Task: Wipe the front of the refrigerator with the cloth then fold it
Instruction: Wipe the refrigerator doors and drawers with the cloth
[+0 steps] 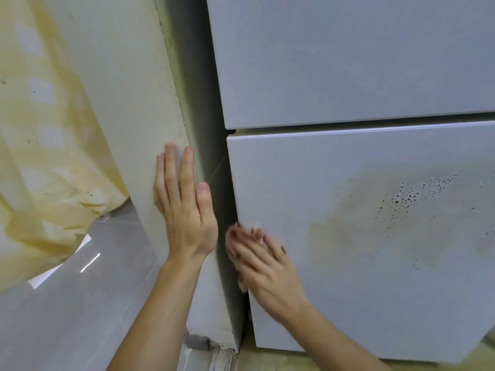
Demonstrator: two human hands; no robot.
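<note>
Step in hand, as I read it: the wipe, working the lower refrigerator door (348, 250) at its left edge.

- Right hand (263, 266): motion-blurred, fingers look spread flat and pressing the cloth (249, 231) onto the door. Only a spotted sliver of cloth shows past the fingertips; the rest is under the palm.
- Left hand (184, 210): flat and wide on the cream side wall (128, 103) beside the fridge, holding nothing. Looks like a brace.
- Wet patch with droplets (401, 202) sits to the right on the same door, well apart from the cloth. The upper door (348, 62) shows no such marks.

To do it well:
- Press with the flat palm, not the fingertips, for even contact.
- Use overlapping straight passes from the left edge towards the droplets, so none get skipped.
- The cloth is small under the hand, so watch that it doesn't bunch or slip out at the door edge.
- Run along the seam between the two doors; grime probably collects there.
- Don't fold until the droplets are gone.
</note>
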